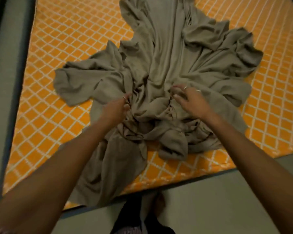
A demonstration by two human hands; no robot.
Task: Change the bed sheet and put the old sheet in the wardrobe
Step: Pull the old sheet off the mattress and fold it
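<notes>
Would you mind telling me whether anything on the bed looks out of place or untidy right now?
Yes: the grey-brown sheet lies crumpled in a heap on the orange mattress, with one part hanging over the near edge. Both hands, left and right, are gathering its folds.

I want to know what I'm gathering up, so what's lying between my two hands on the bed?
In the head view, only bunched folds of the grey-brown sheet lie between the left hand and right hand, with the orange mattress showing around it.
</notes>
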